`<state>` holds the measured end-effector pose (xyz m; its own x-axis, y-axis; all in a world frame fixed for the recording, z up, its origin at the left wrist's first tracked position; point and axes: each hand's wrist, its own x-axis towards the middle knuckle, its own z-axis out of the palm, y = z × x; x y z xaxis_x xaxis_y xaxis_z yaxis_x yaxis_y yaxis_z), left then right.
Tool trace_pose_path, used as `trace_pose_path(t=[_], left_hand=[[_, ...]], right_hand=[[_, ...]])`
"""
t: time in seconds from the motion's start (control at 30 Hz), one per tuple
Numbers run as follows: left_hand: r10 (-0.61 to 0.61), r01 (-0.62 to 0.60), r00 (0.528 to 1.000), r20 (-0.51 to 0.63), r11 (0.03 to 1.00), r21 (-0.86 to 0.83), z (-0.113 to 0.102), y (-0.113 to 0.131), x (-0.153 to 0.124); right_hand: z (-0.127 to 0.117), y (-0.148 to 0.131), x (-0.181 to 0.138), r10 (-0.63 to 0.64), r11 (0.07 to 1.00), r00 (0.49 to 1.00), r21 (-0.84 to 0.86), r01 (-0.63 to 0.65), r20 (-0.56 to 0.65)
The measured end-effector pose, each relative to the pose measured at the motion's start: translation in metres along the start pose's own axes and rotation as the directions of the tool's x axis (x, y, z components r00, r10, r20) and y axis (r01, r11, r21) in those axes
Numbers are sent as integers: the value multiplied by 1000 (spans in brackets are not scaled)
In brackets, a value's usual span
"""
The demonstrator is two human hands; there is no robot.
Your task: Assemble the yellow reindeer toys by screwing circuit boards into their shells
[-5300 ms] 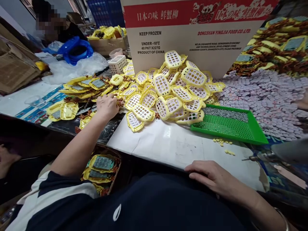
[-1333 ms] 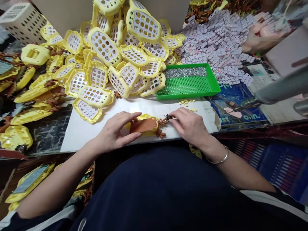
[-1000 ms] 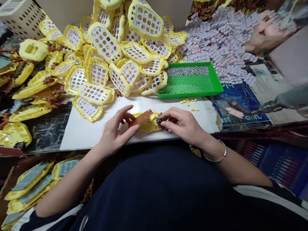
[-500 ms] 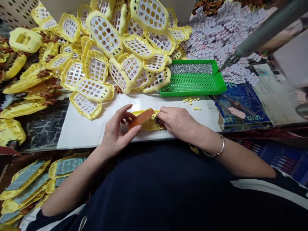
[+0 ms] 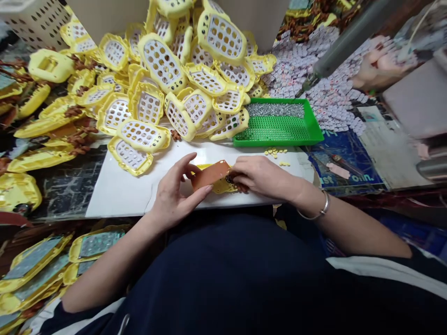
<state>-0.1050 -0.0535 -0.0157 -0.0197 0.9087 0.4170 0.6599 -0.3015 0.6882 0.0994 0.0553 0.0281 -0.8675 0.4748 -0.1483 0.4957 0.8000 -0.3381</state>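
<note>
Brown board [image 5: 210, 175]: tilted over yellow shell [image 5: 222, 188] on table [image 5: 118, 190], long axis slanting left to right
Left hand [image 5: 173, 193]: fingers parted, gripping board's left end
Right hand [image 5: 267, 177]: fingers pinching dark part [image 5: 228, 178] beside board's right end

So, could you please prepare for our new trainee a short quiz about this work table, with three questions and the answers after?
1. Choose: what colour is the board in the left hand? a) blue b) white c) brown
2. Complete: the small metal pieces lie in a green ____.
3. True or false: the bracelet is on the left arm.

Key:
1. c
2. tray
3. False; the bracelet is on the right arm.
</note>
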Motion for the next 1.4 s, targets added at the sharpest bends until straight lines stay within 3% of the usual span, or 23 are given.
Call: trace_pose_path(t=[0.07,0.17,0.23,0.3,0.4,0.47,0.53,0.6,0.73,0.93,1.1,1.27,1.4], left_hand=[[9,-9,1000,-17,1000,24,0,1,0],[15,-14,1000,-17,997,72,0,5,2],[26,-25,1000,-8,996,87,0,8,4],[47,-48,999,21,998,50,0,11,6],[60,-58,998,33,997,-58,3,13,9],[40,-41,999,-4,997,-64,8,13,11],[69,-69,997,-27,998,15,15,13,13],[169,-167,986,-5,978,127,24,14,16],[323,-329,944,75,886,328,40,16,18],[303,-308,949,80,855,418,49,15,21],[270,-276,960,74,873,403,50,13,24],[318,-314,946,62,854,415,50,16,23],[286,-277,957,52,841,465,53,20,24]], right_hand=[[3,-2,-10,-29,999,978,20,34,-208],[8,-15,-17,-168,984,856,-133,117,-489],[13,-26,-15,-282,946,794,-291,139,-538],[19,-31,-9,-333,916,777,-378,133,-535],[26,-24,-4,-236,970,754,-198,143,-613],[31,-13,-4,-2,984,723,128,125,-690],[37,-4,-7,282,874,698,477,97,-658],[44,2,-10,460,715,690,694,85,-559],[54,4,-16,581,556,670,827,87,-461],[50,3,-12,651,327,694,939,108,-307],[47,3,-8,647,279,702,949,146,-298],[51,6,-10,671,220,700,967,126,-243],[46,0,-12,653,266,710,958,112,-264]])
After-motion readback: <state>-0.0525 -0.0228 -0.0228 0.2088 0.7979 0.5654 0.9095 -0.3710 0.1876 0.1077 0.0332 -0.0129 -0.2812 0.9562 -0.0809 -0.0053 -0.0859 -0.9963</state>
